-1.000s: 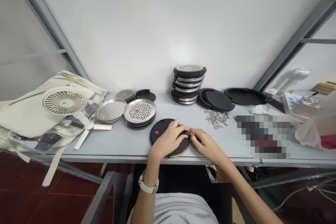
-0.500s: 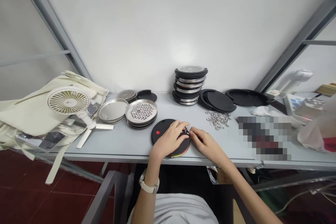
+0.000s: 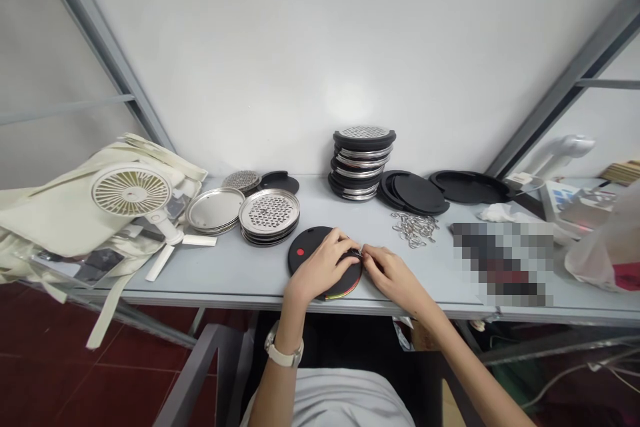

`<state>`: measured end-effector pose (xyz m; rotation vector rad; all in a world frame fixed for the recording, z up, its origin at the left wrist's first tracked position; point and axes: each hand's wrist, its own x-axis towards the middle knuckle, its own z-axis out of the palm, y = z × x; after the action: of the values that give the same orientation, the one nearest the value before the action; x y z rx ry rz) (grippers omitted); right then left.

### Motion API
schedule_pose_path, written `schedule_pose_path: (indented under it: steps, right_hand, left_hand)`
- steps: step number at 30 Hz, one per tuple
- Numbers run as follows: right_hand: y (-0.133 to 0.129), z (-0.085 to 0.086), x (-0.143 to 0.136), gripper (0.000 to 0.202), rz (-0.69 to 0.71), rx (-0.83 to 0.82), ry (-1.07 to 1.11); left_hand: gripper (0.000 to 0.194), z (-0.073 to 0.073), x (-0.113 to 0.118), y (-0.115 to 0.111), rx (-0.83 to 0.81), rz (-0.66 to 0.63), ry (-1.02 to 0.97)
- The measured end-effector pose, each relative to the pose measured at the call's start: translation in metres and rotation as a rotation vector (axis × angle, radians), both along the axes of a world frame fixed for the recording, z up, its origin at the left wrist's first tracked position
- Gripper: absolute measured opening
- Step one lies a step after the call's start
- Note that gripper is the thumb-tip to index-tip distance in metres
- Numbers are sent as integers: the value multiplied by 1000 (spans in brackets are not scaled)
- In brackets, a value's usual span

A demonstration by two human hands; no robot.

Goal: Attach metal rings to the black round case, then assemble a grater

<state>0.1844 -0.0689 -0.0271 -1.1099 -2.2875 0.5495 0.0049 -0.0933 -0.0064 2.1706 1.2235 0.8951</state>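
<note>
A round black disc (image 3: 309, 242) with a red dot and a colored stripe along its front rim lies flat at the table's front edge. My left hand (image 3: 327, 260) rests across it, fingers bent toward its right rim and gripping there. At that rim, my right hand (image 3: 387, 269) pinches a small metal clasp (image 3: 359, 251), mostly covered by the fingertips. A loose pile of similar metal clasps (image 3: 415, 228) lies behind my right hand. Left of the disc stands a stack of round metal grater plates (image 3: 270, 211).
Plain metal discs (image 3: 215, 209) sit at left, near a white fan (image 3: 133, 192) and a cream bag (image 3: 55, 207). A tall stack of graters and black holders (image 3: 363, 163) stands at the wall. Black round trays (image 3: 420, 192) lie right of it, and a plastic bag (image 3: 595, 253) far right.
My right fingertips have closed further over the metal clasp at the disc's rim, so less of it shows. My left hand stays on the disc.
</note>
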Motion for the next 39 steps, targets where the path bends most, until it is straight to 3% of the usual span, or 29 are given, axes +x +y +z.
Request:
schedule_pose_path:
  steps: [39]
  right_hand:
    - [1, 1, 6, 24, 73, -15, -4]
  left_hand:
    - [20, 2, 1, 0, 32, -3, 22]
